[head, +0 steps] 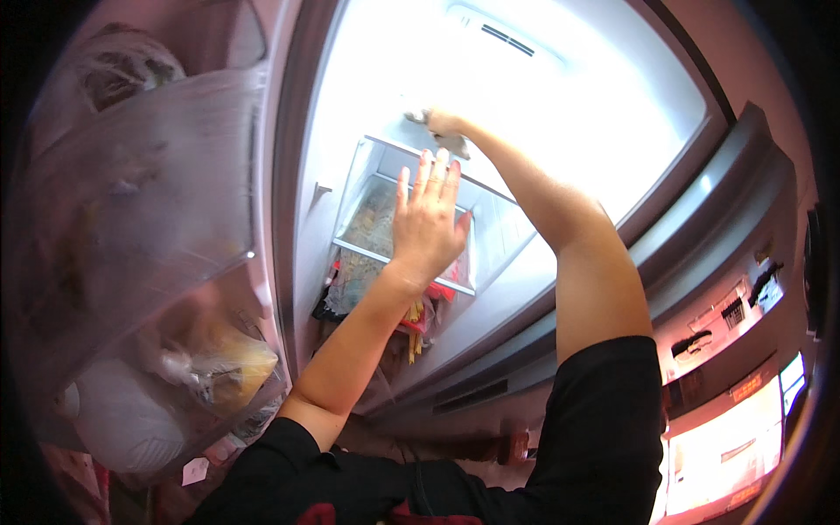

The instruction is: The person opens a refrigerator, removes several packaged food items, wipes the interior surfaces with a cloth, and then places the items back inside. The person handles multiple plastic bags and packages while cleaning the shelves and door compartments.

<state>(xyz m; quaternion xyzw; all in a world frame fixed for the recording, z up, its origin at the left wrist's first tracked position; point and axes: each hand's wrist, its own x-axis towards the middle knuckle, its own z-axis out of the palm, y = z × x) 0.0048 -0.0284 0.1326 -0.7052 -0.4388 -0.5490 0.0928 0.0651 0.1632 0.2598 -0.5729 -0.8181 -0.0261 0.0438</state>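
Observation:
My right hand [446, 123] reaches deep into a brightly lit refrigerator compartment [577, 125]. It holds a crumpled greyish cloth [453, 144], whose ends stick out on both sides of the fingers. Below it, my left hand [426, 220] is flat, palm down, fingers apart, with nothing held. It lies over a clear shelf or bin [502, 226] with pale edges; whether it touches the surface cannot be told. Under the clear panel are plastic bags [354, 279], some with red parts, and yellowish sticks [413, 344]. Glare washes out the upper compartment walls.
At left stands the open refrigerator door with a translucent door bin [151, 177]. Its shelves hold a bagged item [125, 75], a yellow item in plastic [239, 371] and a white container [128, 417]. An air vent [508, 39] is at the back. A grey door [722, 177] stands right.

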